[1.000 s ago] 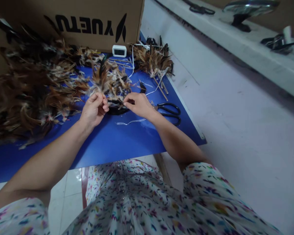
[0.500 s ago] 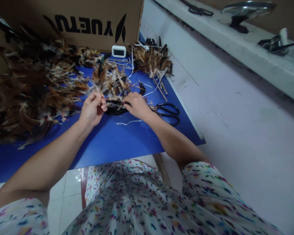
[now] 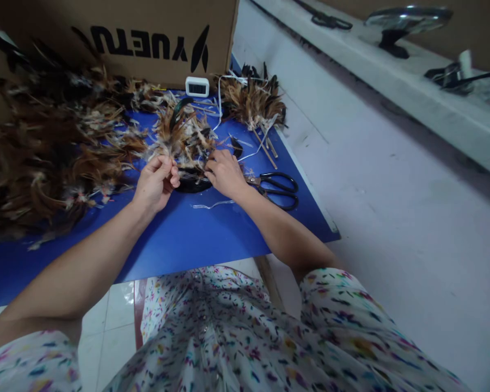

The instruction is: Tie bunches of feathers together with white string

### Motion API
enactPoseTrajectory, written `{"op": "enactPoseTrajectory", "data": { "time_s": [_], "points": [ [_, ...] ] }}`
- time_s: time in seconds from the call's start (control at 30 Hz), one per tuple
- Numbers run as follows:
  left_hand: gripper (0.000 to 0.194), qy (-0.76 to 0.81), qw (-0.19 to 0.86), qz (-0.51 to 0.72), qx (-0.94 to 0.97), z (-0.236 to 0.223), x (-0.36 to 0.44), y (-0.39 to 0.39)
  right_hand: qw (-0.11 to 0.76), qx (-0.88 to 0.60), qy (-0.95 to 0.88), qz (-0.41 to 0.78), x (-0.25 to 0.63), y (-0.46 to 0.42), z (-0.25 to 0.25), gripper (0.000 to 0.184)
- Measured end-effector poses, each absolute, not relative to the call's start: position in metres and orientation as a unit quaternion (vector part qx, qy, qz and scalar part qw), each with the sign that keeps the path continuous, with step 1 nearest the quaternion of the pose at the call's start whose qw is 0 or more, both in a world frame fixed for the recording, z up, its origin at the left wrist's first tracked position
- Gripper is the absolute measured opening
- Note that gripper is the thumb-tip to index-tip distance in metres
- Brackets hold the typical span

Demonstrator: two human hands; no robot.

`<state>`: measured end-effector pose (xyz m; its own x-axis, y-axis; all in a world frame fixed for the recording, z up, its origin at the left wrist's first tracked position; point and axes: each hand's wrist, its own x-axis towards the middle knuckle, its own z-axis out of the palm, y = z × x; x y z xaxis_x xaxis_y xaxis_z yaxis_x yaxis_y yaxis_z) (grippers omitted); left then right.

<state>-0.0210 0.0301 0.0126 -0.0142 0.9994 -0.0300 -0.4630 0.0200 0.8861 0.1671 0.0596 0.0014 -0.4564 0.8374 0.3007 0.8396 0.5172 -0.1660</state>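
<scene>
My left hand [image 3: 155, 179] is closed in a pinch on the base of a feather bunch [image 3: 175, 128], brown and fluffy with a dark green-black feather standing up. To its right, my right hand [image 3: 225, 173] reaches down with curled fingers at the near edge of a small heap of loose feathers [image 3: 200, 139]. Whatever those fingertips grip is hidden. Between the hands, partly under the heap, lies a black object [image 3: 194, 184] whose kind I cannot make out. Black-handled scissors [image 3: 278, 190] rest just right of my right wrist.
A large pile of brown feathers [image 3: 44, 147] covers the table's left. Behind stand a cardboard box [image 3: 147, 68] and a white digital timer [image 3: 197, 87]. A feather bundle on sticks [image 3: 253, 100] lies back right, beside the wall [image 3: 371, 190]. A clear strip [image 3: 212, 204] lies in front.
The feather bunch in my left hand has tilted slightly to the right. My right hand's fingers have curled in a little more at the heap.
</scene>
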Motion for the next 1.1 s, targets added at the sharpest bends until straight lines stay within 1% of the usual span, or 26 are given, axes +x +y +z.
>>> {"op": "enactPoseTrajectory", "data": {
  "time_s": [0.1, 0.17, 0.4, 0.5, 0.57, 0.63, 0.73, 0.77, 0.9, 0.97, 1.1],
  "points": [
    [0.028, 0.378, 0.607, 0.601, 0.356, 0.013, -0.021, 0.030, 0.186, -0.492, -0.851, 0.010, 0.166, 0.062, -0.001, 0.018],
    [0.028, 0.381, 0.606, 0.600, 0.357, 0.013, -0.021, 0.029, 0.209, -0.491, -0.846, 0.029, 0.167, 0.064, -0.002, 0.018],
    [0.027, 0.371, 0.611, 0.598, 0.362, 0.011, -0.022, 0.030, 0.356, -0.457, -0.800, 0.154, 0.177, 0.073, 0.004, 0.010],
    [0.029, 0.376, 0.608, 0.597, 0.363, 0.011, -0.021, 0.030, 0.386, -0.452, -0.770, 0.232, 0.180, 0.072, 0.008, 0.014],
    [0.030, 0.377, 0.607, 0.598, 0.363, 0.011, -0.021, 0.030, 0.382, -0.455, -0.766, 0.244, 0.180, 0.071, 0.009, 0.014],
    [0.030, 0.378, 0.608, 0.597, 0.362, 0.011, -0.021, 0.030, 0.365, -0.460, -0.784, 0.202, 0.180, 0.070, 0.009, 0.012],
    [0.029, 0.372, 0.608, 0.599, 0.365, 0.011, -0.021, 0.030, 0.321, -0.452, -0.823, 0.122, 0.176, 0.070, 0.007, 0.028],
    [0.029, 0.370, 0.608, 0.599, 0.366, 0.011, -0.021, 0.030, 0.307, -0.451, -0.831, 0.107, 0.174, 0.070, 0.005, 0.029],
    [0.029, 0.375, 0.606, 0.601, 0.363, 0.011, -0.022, 0.030, 0.270, -0.462, -0.840, 0.088, 0.163, 0.075, 0.001, 0.024],
    [0.030, 0.375, 0.605, 0.603, 0.359, 0.011, -0.023, 0.031, 0.266, -0.465, -0.840, 0.086, 0.157, 0.081, 0.000, 0.025],
    [0.031, 0.372, 0.605, 0.606, 0.358, 0.010, -0.023, 0.032, 0.287, -0.464, -0.833, 0.089, 0.147, 0.097, 0.002, 0.025]
  ]
}}
